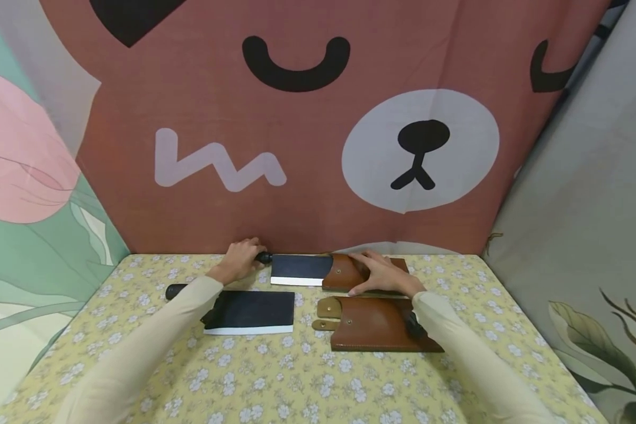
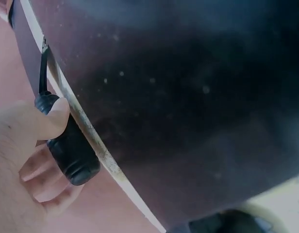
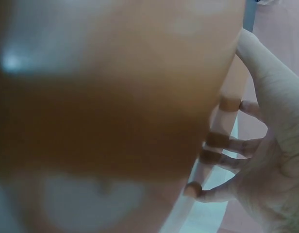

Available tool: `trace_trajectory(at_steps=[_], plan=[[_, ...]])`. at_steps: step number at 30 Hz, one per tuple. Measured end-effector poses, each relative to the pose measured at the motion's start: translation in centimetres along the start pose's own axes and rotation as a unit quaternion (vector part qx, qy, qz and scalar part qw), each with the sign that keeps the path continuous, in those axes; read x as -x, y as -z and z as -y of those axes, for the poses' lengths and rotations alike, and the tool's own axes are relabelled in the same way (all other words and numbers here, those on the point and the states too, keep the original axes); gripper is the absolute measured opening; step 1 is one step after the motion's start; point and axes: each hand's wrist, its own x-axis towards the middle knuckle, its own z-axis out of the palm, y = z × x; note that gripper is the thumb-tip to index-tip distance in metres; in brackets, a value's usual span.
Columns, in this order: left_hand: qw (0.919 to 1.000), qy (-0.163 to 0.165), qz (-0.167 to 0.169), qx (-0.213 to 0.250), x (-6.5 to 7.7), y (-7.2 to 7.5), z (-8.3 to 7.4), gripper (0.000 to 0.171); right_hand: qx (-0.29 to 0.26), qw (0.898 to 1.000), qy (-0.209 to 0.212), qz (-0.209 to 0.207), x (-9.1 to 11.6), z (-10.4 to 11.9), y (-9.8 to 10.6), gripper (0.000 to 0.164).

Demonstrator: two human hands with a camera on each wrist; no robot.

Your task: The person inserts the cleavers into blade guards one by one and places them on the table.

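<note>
At the back of the table, my left hand (image 1: pixel 239 259) holds a cleaver (image 1: pixel 299 268) by its black handle. In the left wrist view the thumb and fingers curl round that handle (image 2: pixel 74 150). The cleaver's dark blade with its bright edge points right, its front end hidden inside a brown leather sheath (image 1: pixel 341 275). My right hand (image 1: pixel 384 275) grips this sheath across its width, thumb at the near edge and fingers over the far one. In the right wrist view the spread fingers (image 3: pixel 222 194) show beside the blurred brown leather.
A second cleaver (image 1: pixel 259 309) lies nearer on the flowered tablecloth (image 1: pixel 275 383), handle to the left, partly under my left sleeve. Right of it lies another brown sheath (image 1: pixel 373 321) with tan flaps, overlapped by my right forearm. A bear-print curtain (image 1: pixel 297 206) stands close behind.
</note>
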Motion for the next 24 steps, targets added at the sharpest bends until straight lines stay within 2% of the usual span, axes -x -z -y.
trace_trajectory(at_steps=[7,19,24], plan=[[0.9999,0.011,-0.002,-0.009,-0.2,-0.5,-0.2,0.040,-0.001,1.000,0.002,0.000,0.1,0.1,0.1,0.112],[0.9997,0.008,-0.017,-0.016,-0.3,-0.5,-0.8,0.040,-0.001,1.000,0.022,-0.007,-0.4,0.3,0.1,0.111],[0.9995,-0.002,-0.023,-0.020,-0.5,-0.6,-1.1,0.042,-0.002,1.000,0.011,-0.006,-0.6,0.4,-0.3,0.111]])
